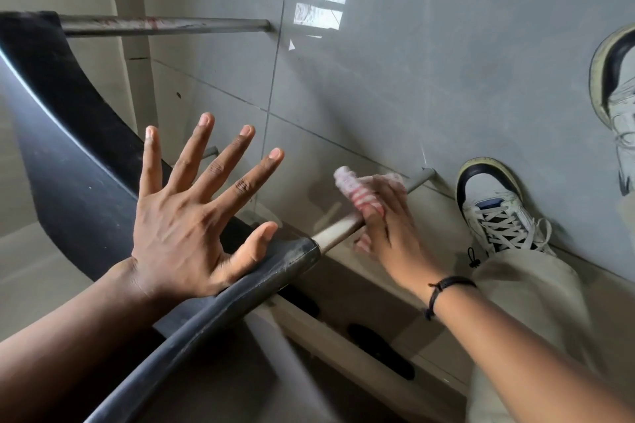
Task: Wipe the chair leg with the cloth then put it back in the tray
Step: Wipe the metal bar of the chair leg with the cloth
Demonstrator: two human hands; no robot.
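The red-and-white cloth (357, 187) is wrapped round the near metal chair leg (338, 232), at about four o'clock of centre, with the right hand (385, 220) curled closed over it, gripping cloth and tube together. The leg runs from the black seat edge (275, 268) toward two o'clock, ending at the grey tiled floor (446, 62). The left hand (185, 216) at eight o'clock is splayed flat, holding nothing, palm braced on the seat. A sneaker (498, 213) stands at three o'clock. No tray is identifiable. The wiping hand is blurred; a fast stroke could slip the cloth off the tube's end.
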